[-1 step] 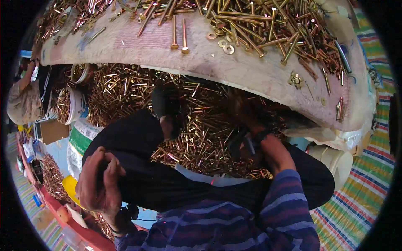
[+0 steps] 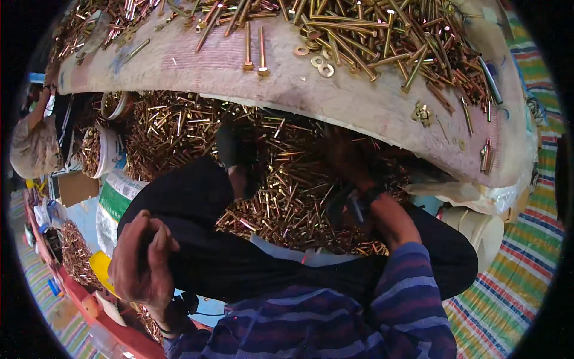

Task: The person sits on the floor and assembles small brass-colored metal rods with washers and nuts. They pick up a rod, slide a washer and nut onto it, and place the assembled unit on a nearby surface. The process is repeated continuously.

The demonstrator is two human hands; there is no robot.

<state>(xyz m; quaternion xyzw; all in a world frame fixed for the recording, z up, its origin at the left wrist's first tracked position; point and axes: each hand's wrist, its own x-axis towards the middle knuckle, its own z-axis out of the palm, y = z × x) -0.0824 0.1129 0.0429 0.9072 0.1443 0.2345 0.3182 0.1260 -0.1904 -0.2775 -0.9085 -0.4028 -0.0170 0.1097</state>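
Observation:
My left hand (image 2: 143,260) hovers at or rests on my left knee, its fingers loosely bent with a gap between them and nothing visible in them. My right hand (image 2: 345,157) reaches into shadow under the edge of the cloth-covered table (image 2: 239,84). It is over the loose heap of brass-coloured bolts (image 2: 287,197) between my legs; darkness hides its fingers and anything they hold. On the table above, two long bolts (image 2: 262,54) stand apart from the rest, side by side. Flat washers (image 2: 326,70) lie right of them, next to a big pile of long bolts (image 2: 382,36).
A white bucket (image 2: 107,149) of bolts and a cardboard box (image 2: 76,186) stand at left, near a green-and-white sack (image 2: 116,203). Another person's arm (image 2: 39,113) shows at far left. A pale tub (image 2: 484,236) is beside my right knee, on a striped sheet (image 2: 508,287).
Almost nothing differs. My right forearm has shifted very slightly; my left hand stays where it was.

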